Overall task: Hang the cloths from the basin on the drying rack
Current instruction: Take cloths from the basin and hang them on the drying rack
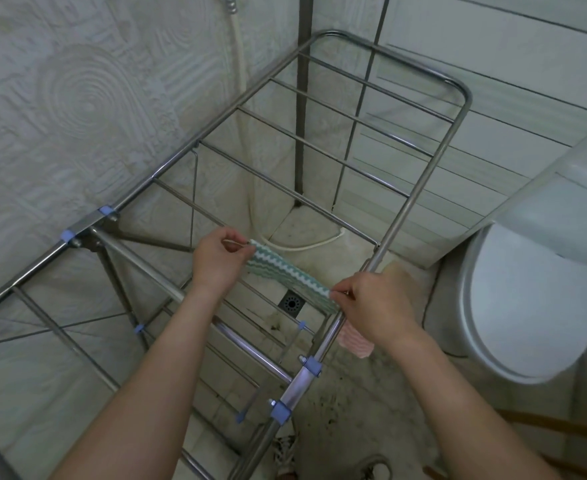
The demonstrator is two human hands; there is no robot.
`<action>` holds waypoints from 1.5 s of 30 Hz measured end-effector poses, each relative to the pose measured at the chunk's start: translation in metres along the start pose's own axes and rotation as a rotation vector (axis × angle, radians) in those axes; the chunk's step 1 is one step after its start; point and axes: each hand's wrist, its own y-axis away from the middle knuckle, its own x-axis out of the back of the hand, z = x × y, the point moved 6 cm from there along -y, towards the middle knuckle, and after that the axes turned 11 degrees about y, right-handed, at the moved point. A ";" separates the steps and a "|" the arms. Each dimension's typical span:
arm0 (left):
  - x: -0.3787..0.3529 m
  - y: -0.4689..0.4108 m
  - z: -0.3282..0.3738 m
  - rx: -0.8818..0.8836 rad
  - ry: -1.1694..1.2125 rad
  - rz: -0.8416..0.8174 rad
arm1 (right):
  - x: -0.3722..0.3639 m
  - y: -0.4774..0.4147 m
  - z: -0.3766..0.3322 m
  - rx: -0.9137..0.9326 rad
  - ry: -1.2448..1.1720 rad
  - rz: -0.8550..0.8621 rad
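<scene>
While stretched between both hands, green cloth (290, 277), left hand (217, 261), right hand (376, 306) pinching its ends

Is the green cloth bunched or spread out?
Spread out: the left hand and right hand each pinch one end, pulling the green cloth taut over the rack.

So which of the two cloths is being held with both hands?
The green-and-white zigzag cloth, stretched between left hand and right hand; the pink cloth hangs untouched below.
</scene>
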 end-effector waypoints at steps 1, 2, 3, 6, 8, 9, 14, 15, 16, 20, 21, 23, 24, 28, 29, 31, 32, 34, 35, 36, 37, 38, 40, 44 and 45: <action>0.003 0.001 0.000 -0.015 -0.016 0.008 | -0.001 0.001 0.000 -0.002 0.012 -0.005; 0.005 0.002 0.001 -0.028 -0.027 0.015 | -0.001 0.003 0.000 -0.001 0.022 -0.001; 0.007 0.003 0.001 -0.040 -0.040 0.020 | -0.001 0.004 0.000 -0.002 0.030 0.008; 0.006 0.005 0.004 -0.082 -0.095 0.023 | 0.003 0.009 -0.002 -0.017 0.019 0.050; 0.003 0.006 0.006 -0.105 -0.136 0.031 | 0.003 0.011 -0.001 -0.049 -0.024 0.047; 0.002 0.007 0.008 -0.115 -0.153 0.040 | 0.003 0.012 0.000 -0.060 -0.062 0.041; -0.003 0.034 0.035 -0.166 -0.120 0.002 | 0.016 0.019 0.011 -0.099 -0.529 0.055; -0.011 0.047 0.041 -0.135 -0.054 -0.099 | 0.021 0.023 0.012 -0.098 -0.645 0.037; -0.023 0.063 0.048 -0.103 -0.003 -0.241 | 0.028 0.028 0.011 -0.086 -0.755 0.012; -0.075 0.132 0.058 -0.073 0.103 -0.822 | 0.050 0.045 0.002 -0.020 -0.983 -0.078; -0.083 0.143 0.056 -0.048 0.146 -0.889 | 0.057 0.050 -0.002 -0.002 -1.012 -0.073; -0.088 0.154 0.053 -0.024 0.190 -0.878 | 0.070 0.058 -0.007 0.023 -1.015 -0.056; -0.085 0.154 0.055 -0.046 0.189 -0.833 | 0.076 0.061 -0.010 0.033 -0.984 -0.046; -0.066 0.159 0.077 -0.206 0.209 -0.701 | 0.094 0.076 -0.017 0.085 -0.892 -0.068; -0.058 0.160 0.086 -0.277 0.207 -0.656 | 0.096 0.080 -0.020 0.101 -0.878 -0.102; -0.043 0.161 0.101 -0.386 0.245 -0.600 | 0.100 0.084 -0.024 0.148 -0.829 -0.163; -0.037 0.163 0.109 -0.403 0.288 -0.595 | 0.103 0.086 -0.025 0.176 -0.784 -0.173; -0.023 0.169 0.122 -0.435 0.326 -0.581 | 0.110 0.092 -0.034 0.257 -0.632 -0.163; -0.018 0.170 0.129 -0.453 0.327 -0.567 | 0.112 0.093 -0.036 0.286 -0.556 -0.163; -0.010 0.168 0.132 -0.464 0.334 -0.537 | 0.111 0.093 -0.038 0.308 -0.504 -0.166; 0.000 0.168 0.136 -0.465 0.346 -0.502 | 0.110 0.093 -0.041 0.314 -0.467 -0.172; 0.008 0.166 0.137 -0.453 0.360 -0.466 | 0.108 0.094 -0.042 0.304 -0.443 -0.176; 0.027 0.164 0.141 -0.449 0.356 -0.385 | 0.102 0.095 -0.048 0.285 -0.406 -0.171; 0.063 0.152 0.134 -0.416 0.281 -0.149 | 0.089 0.097 -0.066 0.307 -0.476 -0.204; 0.071 0.148 0.129 -0.403 0.242 -0.097 | 0.084 0.099 -0.073 0.329 -0.555 -0.265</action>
